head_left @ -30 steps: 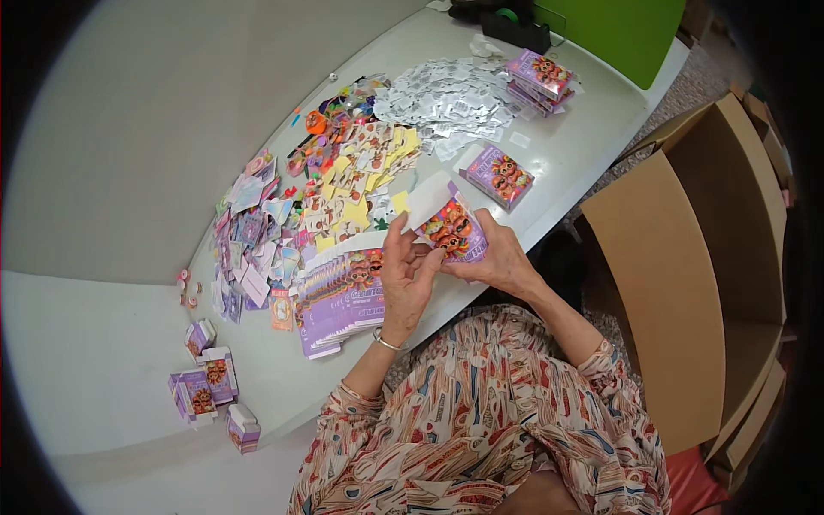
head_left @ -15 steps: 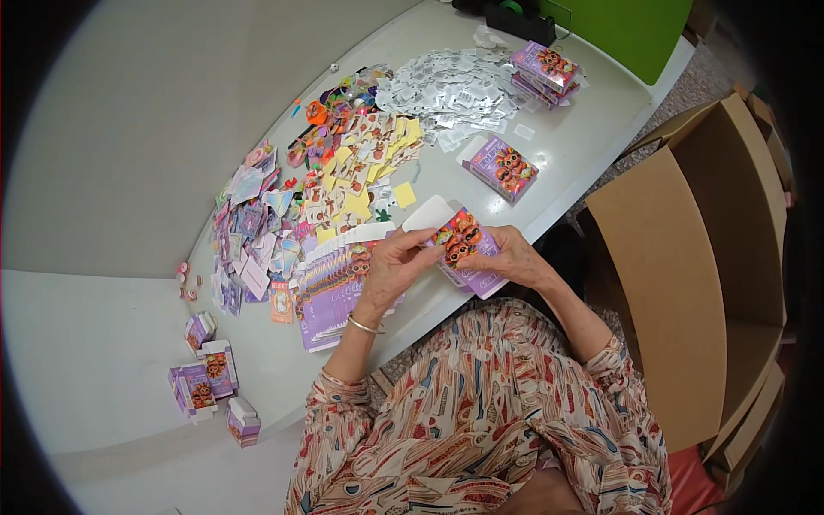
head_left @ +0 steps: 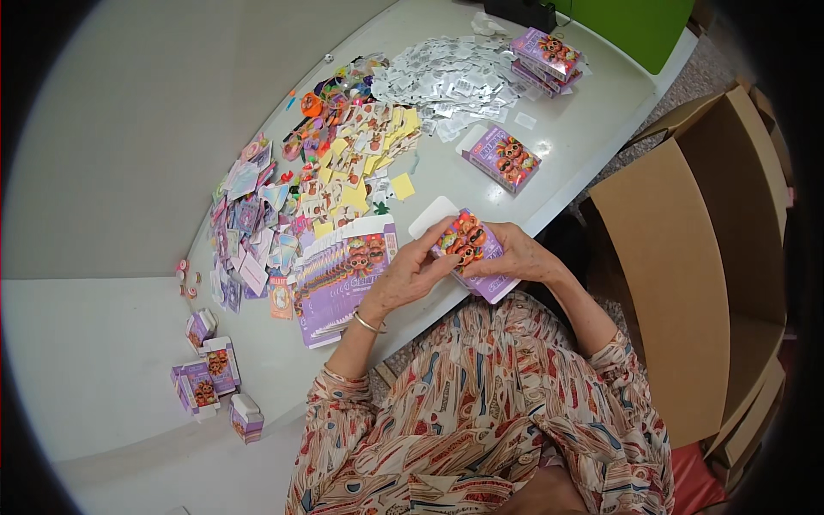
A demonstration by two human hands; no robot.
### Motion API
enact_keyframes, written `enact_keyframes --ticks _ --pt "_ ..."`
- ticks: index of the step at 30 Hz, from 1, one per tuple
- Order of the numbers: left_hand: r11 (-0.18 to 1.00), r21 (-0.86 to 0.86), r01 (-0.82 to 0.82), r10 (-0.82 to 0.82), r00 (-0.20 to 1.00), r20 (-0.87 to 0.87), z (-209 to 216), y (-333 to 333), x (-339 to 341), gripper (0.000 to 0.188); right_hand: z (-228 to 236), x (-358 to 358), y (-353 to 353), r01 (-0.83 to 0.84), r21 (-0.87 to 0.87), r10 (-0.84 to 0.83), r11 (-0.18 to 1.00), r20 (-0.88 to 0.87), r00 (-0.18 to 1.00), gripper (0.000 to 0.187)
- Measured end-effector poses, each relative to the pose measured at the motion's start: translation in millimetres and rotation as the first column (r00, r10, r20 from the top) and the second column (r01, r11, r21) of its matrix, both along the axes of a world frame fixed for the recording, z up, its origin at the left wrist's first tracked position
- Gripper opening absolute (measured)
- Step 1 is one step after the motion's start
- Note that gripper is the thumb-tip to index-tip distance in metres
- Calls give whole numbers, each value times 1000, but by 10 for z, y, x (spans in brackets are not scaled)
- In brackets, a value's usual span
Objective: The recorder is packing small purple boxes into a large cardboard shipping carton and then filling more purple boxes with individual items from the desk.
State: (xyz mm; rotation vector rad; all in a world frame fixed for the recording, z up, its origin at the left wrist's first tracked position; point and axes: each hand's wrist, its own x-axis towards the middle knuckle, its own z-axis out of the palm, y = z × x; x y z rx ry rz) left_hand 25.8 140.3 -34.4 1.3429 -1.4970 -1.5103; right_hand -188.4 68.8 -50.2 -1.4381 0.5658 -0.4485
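Note:
Between my two hands is a purple cardboard box (head_left: 468,240) with colourful cartoon figures, held at the table's near edge. Its white end flap stands out at the upper left. My left hand (head_left: 413,270), with a bangle at the wrist, grips its left side. On its right side my right hand (head_left: 515,253) is closed, thumb over the front. Left of my left hand lies a fanned row of flat purple box blanks (head_left: 343,283). Farther right on the table rests another purple box (head_left: 502,160) with an end flap out.
A stack of purple boxes (head_left: 548,56) stands at the far right. Heaped beyond my hands are white paper slips (head_left: 451,81), yellow-backed cards (head_left: 365,163), small toys (head_left: 322,112) and shiny stickers (head_left: 253,215). Several small boxes (head_left: 206,378) sit at left. A big open carton (head_left: 669,283) stands right.
The box in my hands has tilted slightly, and my left hand has shifted a little right along it. More of the flat blanks beside my left hand now shows.

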Motion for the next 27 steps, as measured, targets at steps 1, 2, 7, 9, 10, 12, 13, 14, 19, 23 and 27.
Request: enact_keyframes --ticks 1,2,7,9,10,12,13,14,19,23,27 --pt "1000 3 1 -1 1000 -1 3 -7 -31 64 2 -5 -3 8 -3 -8 1000 8 1000 52" --pt "983 -181 -23 44 993 113 27 -13 -67 64 8 -8 -1 8 -1 -8 1000 8 1000 52" --pt "929 -362 80 47 943 330 128 -4 -83 63 -34 -4 -3 42 -18 -42 999 -3 999 52" --pt "884 -459 92 150 873 464 196 43 -174 62 -27 -2 -6 34 4 -34 999 -25 999 50" --pt "884 -459 91 151 872 465 192 67 -202 62 -18 2 -7 23 23 -22 999 -45 999 48" --pt "869 -491 -57 209 943 260 186 103 -240 61 -18 6 -13 19 0 -19 1000 -72 997 48" --pt "869 -491 -58 210 942 261 180 108 -231 61 -22 10 -17 19 -23 -21 1000 -101 995 48" --pt "852 -524 -6 211 920 332 167 114 -220 56 -29 10 -17 17 -22 -19 1000 -99 995 48" --pt "927 42 -373 375 924 -81 202 70 -143 42 -1 9 -8 -27 -100 9 995 -181 983 50" --pt "871 258 -418 483 828 -286 196 25 -130 31 -46 -4 10 -7 -90 -9 996 -167 986 49" --pt "864 271 -424 493 821 -287 182 43 -148 31 1 -9 14 -19 -81 7 997 -143 990 48"
